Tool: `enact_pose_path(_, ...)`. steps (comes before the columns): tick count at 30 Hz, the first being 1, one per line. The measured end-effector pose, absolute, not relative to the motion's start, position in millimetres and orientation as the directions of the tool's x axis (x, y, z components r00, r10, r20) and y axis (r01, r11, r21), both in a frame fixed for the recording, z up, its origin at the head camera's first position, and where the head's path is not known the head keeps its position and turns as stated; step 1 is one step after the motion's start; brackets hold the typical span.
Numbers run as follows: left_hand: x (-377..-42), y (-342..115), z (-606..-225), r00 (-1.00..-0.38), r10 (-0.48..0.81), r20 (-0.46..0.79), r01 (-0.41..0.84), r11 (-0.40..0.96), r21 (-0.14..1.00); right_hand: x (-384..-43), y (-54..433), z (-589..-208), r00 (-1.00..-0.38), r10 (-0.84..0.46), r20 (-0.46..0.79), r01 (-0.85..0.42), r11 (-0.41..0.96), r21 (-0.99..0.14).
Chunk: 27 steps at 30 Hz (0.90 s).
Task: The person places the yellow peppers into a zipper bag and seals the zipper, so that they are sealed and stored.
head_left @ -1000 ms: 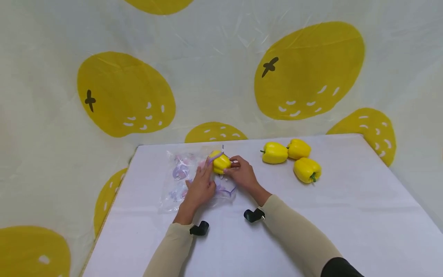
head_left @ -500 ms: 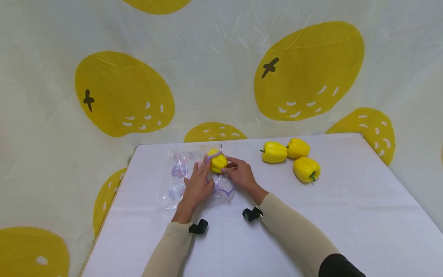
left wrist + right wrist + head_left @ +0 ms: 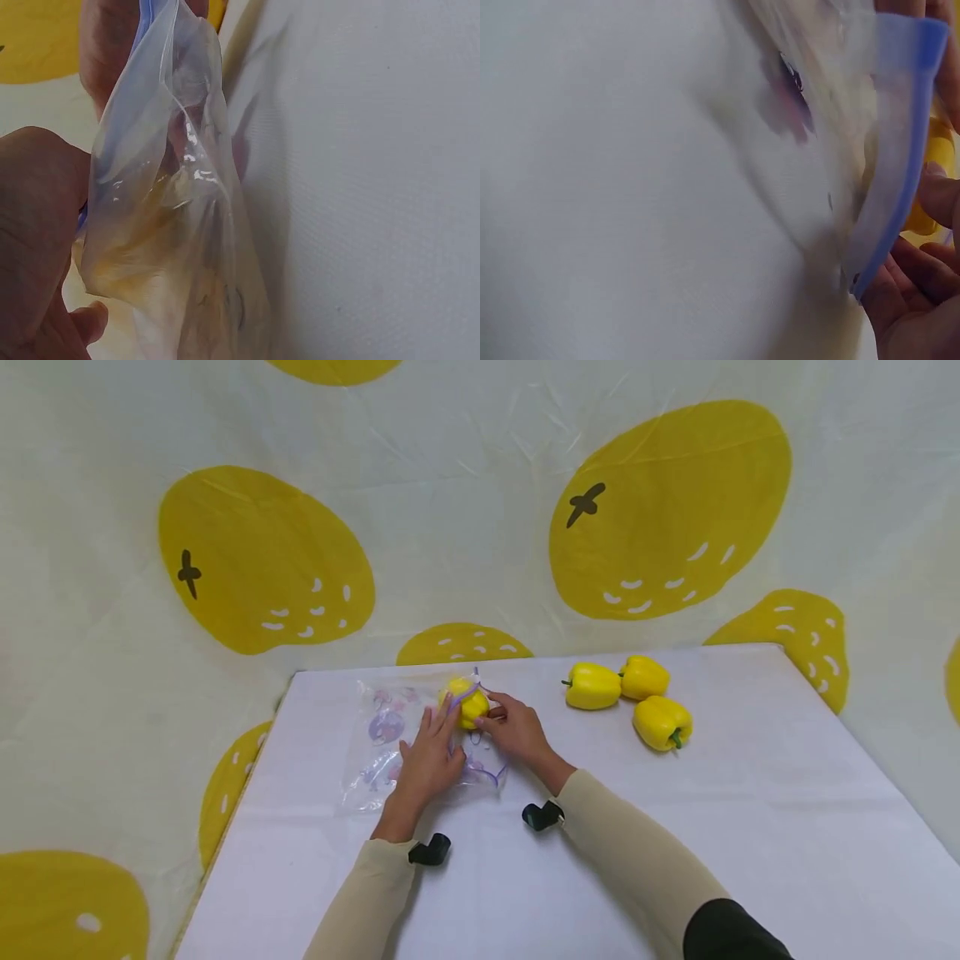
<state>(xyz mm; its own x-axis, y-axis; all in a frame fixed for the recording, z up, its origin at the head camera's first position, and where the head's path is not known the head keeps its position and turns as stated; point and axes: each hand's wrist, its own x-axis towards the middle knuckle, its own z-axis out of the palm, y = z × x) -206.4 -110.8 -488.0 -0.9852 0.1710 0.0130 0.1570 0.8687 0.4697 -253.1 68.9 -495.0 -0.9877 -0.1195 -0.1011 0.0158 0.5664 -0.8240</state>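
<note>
A yellow bell pepper [image 3: 472, 714] lies partly inside the mouth of a clear zip bag [image 3: 367, 777] with pink and purple prints. My right hand [image 3: 519, 731] pinches the pepper's near right side, its thumb on the yellow skin in the right wrist view. My left hand [image 3: 431, 760] lies over the bag with fingers extended, fingertips at the pepper's left side. A purple zip strip [image 3: 909, 172] crosses the pepper, and the bag's mouth stands raised from the cloth. Clear film [image 3: 165, 217] hides part of the fingers in the left wrist view.
Three more yellow bell peppers, one left [image 3: 592, 686], one behind [image 3: 644, 677] and one nearer [image 3: 663, 723], sit at the back right of the white-clothed table [image 3: 675, 827]. A hanging sheet [image 3: 465, 527] with large yellow fruit prints stands behind the table.
The pepper has shifted slightly left and back, deeper under the bag's zip edge. My right hand has followed it, while the left hand stays nearly in place.
</note>
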Motion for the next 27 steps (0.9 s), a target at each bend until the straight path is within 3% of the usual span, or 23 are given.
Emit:
enact_pose_path(5,-207.1,-110.1,-489.2,-0.986,0.165,0.016,0.153,0.87,0.469,-254.0,69.1,-496.3,-0.99,-0.124,-0.071,-0.007,0.538,-0.843)
enact_pose_path(12,-207.3,-109.7,-489.5,-0.988,0.155,0.009,0.14,0.869,0.475,-254.6,64.9,-492.1,-0.986,-0.154,-0.06,-0.051,0.628,-0.776)
enact_pose_path(19,-207.7,-109.6,-489.6,-0.986,0.162,0.037,0.159,0.856,0.492,-250.9,62.5,-489.3,-0.991,-0.104,-0.088,0.011,0.582,-0.813)
enact_pose_path(27,-206.1,-108.5,-490.0,-0.985,0.17,0.029,0.161,0.846,0.508,-253.4,61.0,-489.1,-0.991,-0.105,-0.084,-0.004,0.649,-0.761)
